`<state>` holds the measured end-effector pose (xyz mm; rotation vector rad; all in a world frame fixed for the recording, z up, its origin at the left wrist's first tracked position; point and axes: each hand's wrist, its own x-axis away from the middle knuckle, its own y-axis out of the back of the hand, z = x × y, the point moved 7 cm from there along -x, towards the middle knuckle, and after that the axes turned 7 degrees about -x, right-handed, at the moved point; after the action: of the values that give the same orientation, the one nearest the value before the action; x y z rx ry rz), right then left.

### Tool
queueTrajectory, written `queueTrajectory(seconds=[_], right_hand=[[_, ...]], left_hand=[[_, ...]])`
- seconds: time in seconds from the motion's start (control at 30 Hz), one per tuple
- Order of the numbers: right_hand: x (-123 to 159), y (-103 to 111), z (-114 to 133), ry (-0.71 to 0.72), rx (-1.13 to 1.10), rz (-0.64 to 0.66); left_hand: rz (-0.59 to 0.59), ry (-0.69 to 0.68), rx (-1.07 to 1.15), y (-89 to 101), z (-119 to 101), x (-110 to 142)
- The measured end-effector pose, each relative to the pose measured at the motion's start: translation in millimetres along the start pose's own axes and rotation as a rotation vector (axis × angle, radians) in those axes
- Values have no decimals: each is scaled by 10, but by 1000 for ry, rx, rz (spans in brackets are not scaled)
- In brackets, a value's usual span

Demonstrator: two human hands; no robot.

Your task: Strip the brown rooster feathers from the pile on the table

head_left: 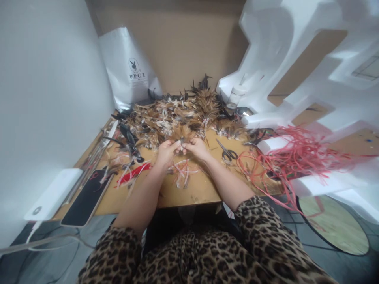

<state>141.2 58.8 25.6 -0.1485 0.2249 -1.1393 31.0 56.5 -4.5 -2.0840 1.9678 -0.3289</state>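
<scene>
while the left hand pinches a small fan of brown feathers, the right hand, likewise nearly closed, grips its base!

I hold a small bunch of brown feathers straight in front of me, pinched at its near end. Its loose tips fan out, pointing away from me.

"PPGZ" txt w/ circled rabbit-head logo on wht. bag, sm. print illegible
</scene>
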Motion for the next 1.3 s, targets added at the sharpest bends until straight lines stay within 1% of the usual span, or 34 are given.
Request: queueTrajectory(seconds=[0.07, 0.1, 0.3, 0.4, 0.47, 0.53, 0.6, 0.67, 0.8, 0.87, 0.97, 1.1, 1.2, 1.3], right_hand=[[0, 16, -4, -10, -10, -3], [0, 26, -3, -8, 1, -10], [3, 65, 21, 34, 171, -100], [-4, 88, -13, 36, 220, -151], [-24, 112, -67, 16, 219, -148], [-53, 163, -128, -11, 167, -144], [-79, 237, -161, -13, 93, -167], [-93, 311, -152, 16, 42, -217], [-75, 335, -90, 64, 58, -271], [-56, 295, -58, 76, 110, -264], [-37, 233, -22, 96, 167, -231], [-26, 255, 0, 102, 192, -257], [-36, 260, -6, 93, 169, -225], [-51, 252, -30, 95, 82, -180]], left_hand=[[37, 32, 51, -27, 10, 10], [35, 36, 66, -27, 11, 14], [-57, -5, 18, 29, 46, -15], [-99, -2, 38, 53, 71, -27], [-86, 34, 68, 41, 91, -23], [-57, 70, 77, 24, 97, -11], [-27, 79, 46, 14, 81, 1], [-6, 62, -18, 11, 54, 7], [-9, 14, -190, 14, 20, 9], [-32, -12, -247, 12, -3, 17], [-57, -50, -278, -4, -51, 40], [-59, -61, -277, -11, -70, 51], [-42, -53, -257, -3, -30, 29], [-4, -31, -219, -14, 41, 4]])
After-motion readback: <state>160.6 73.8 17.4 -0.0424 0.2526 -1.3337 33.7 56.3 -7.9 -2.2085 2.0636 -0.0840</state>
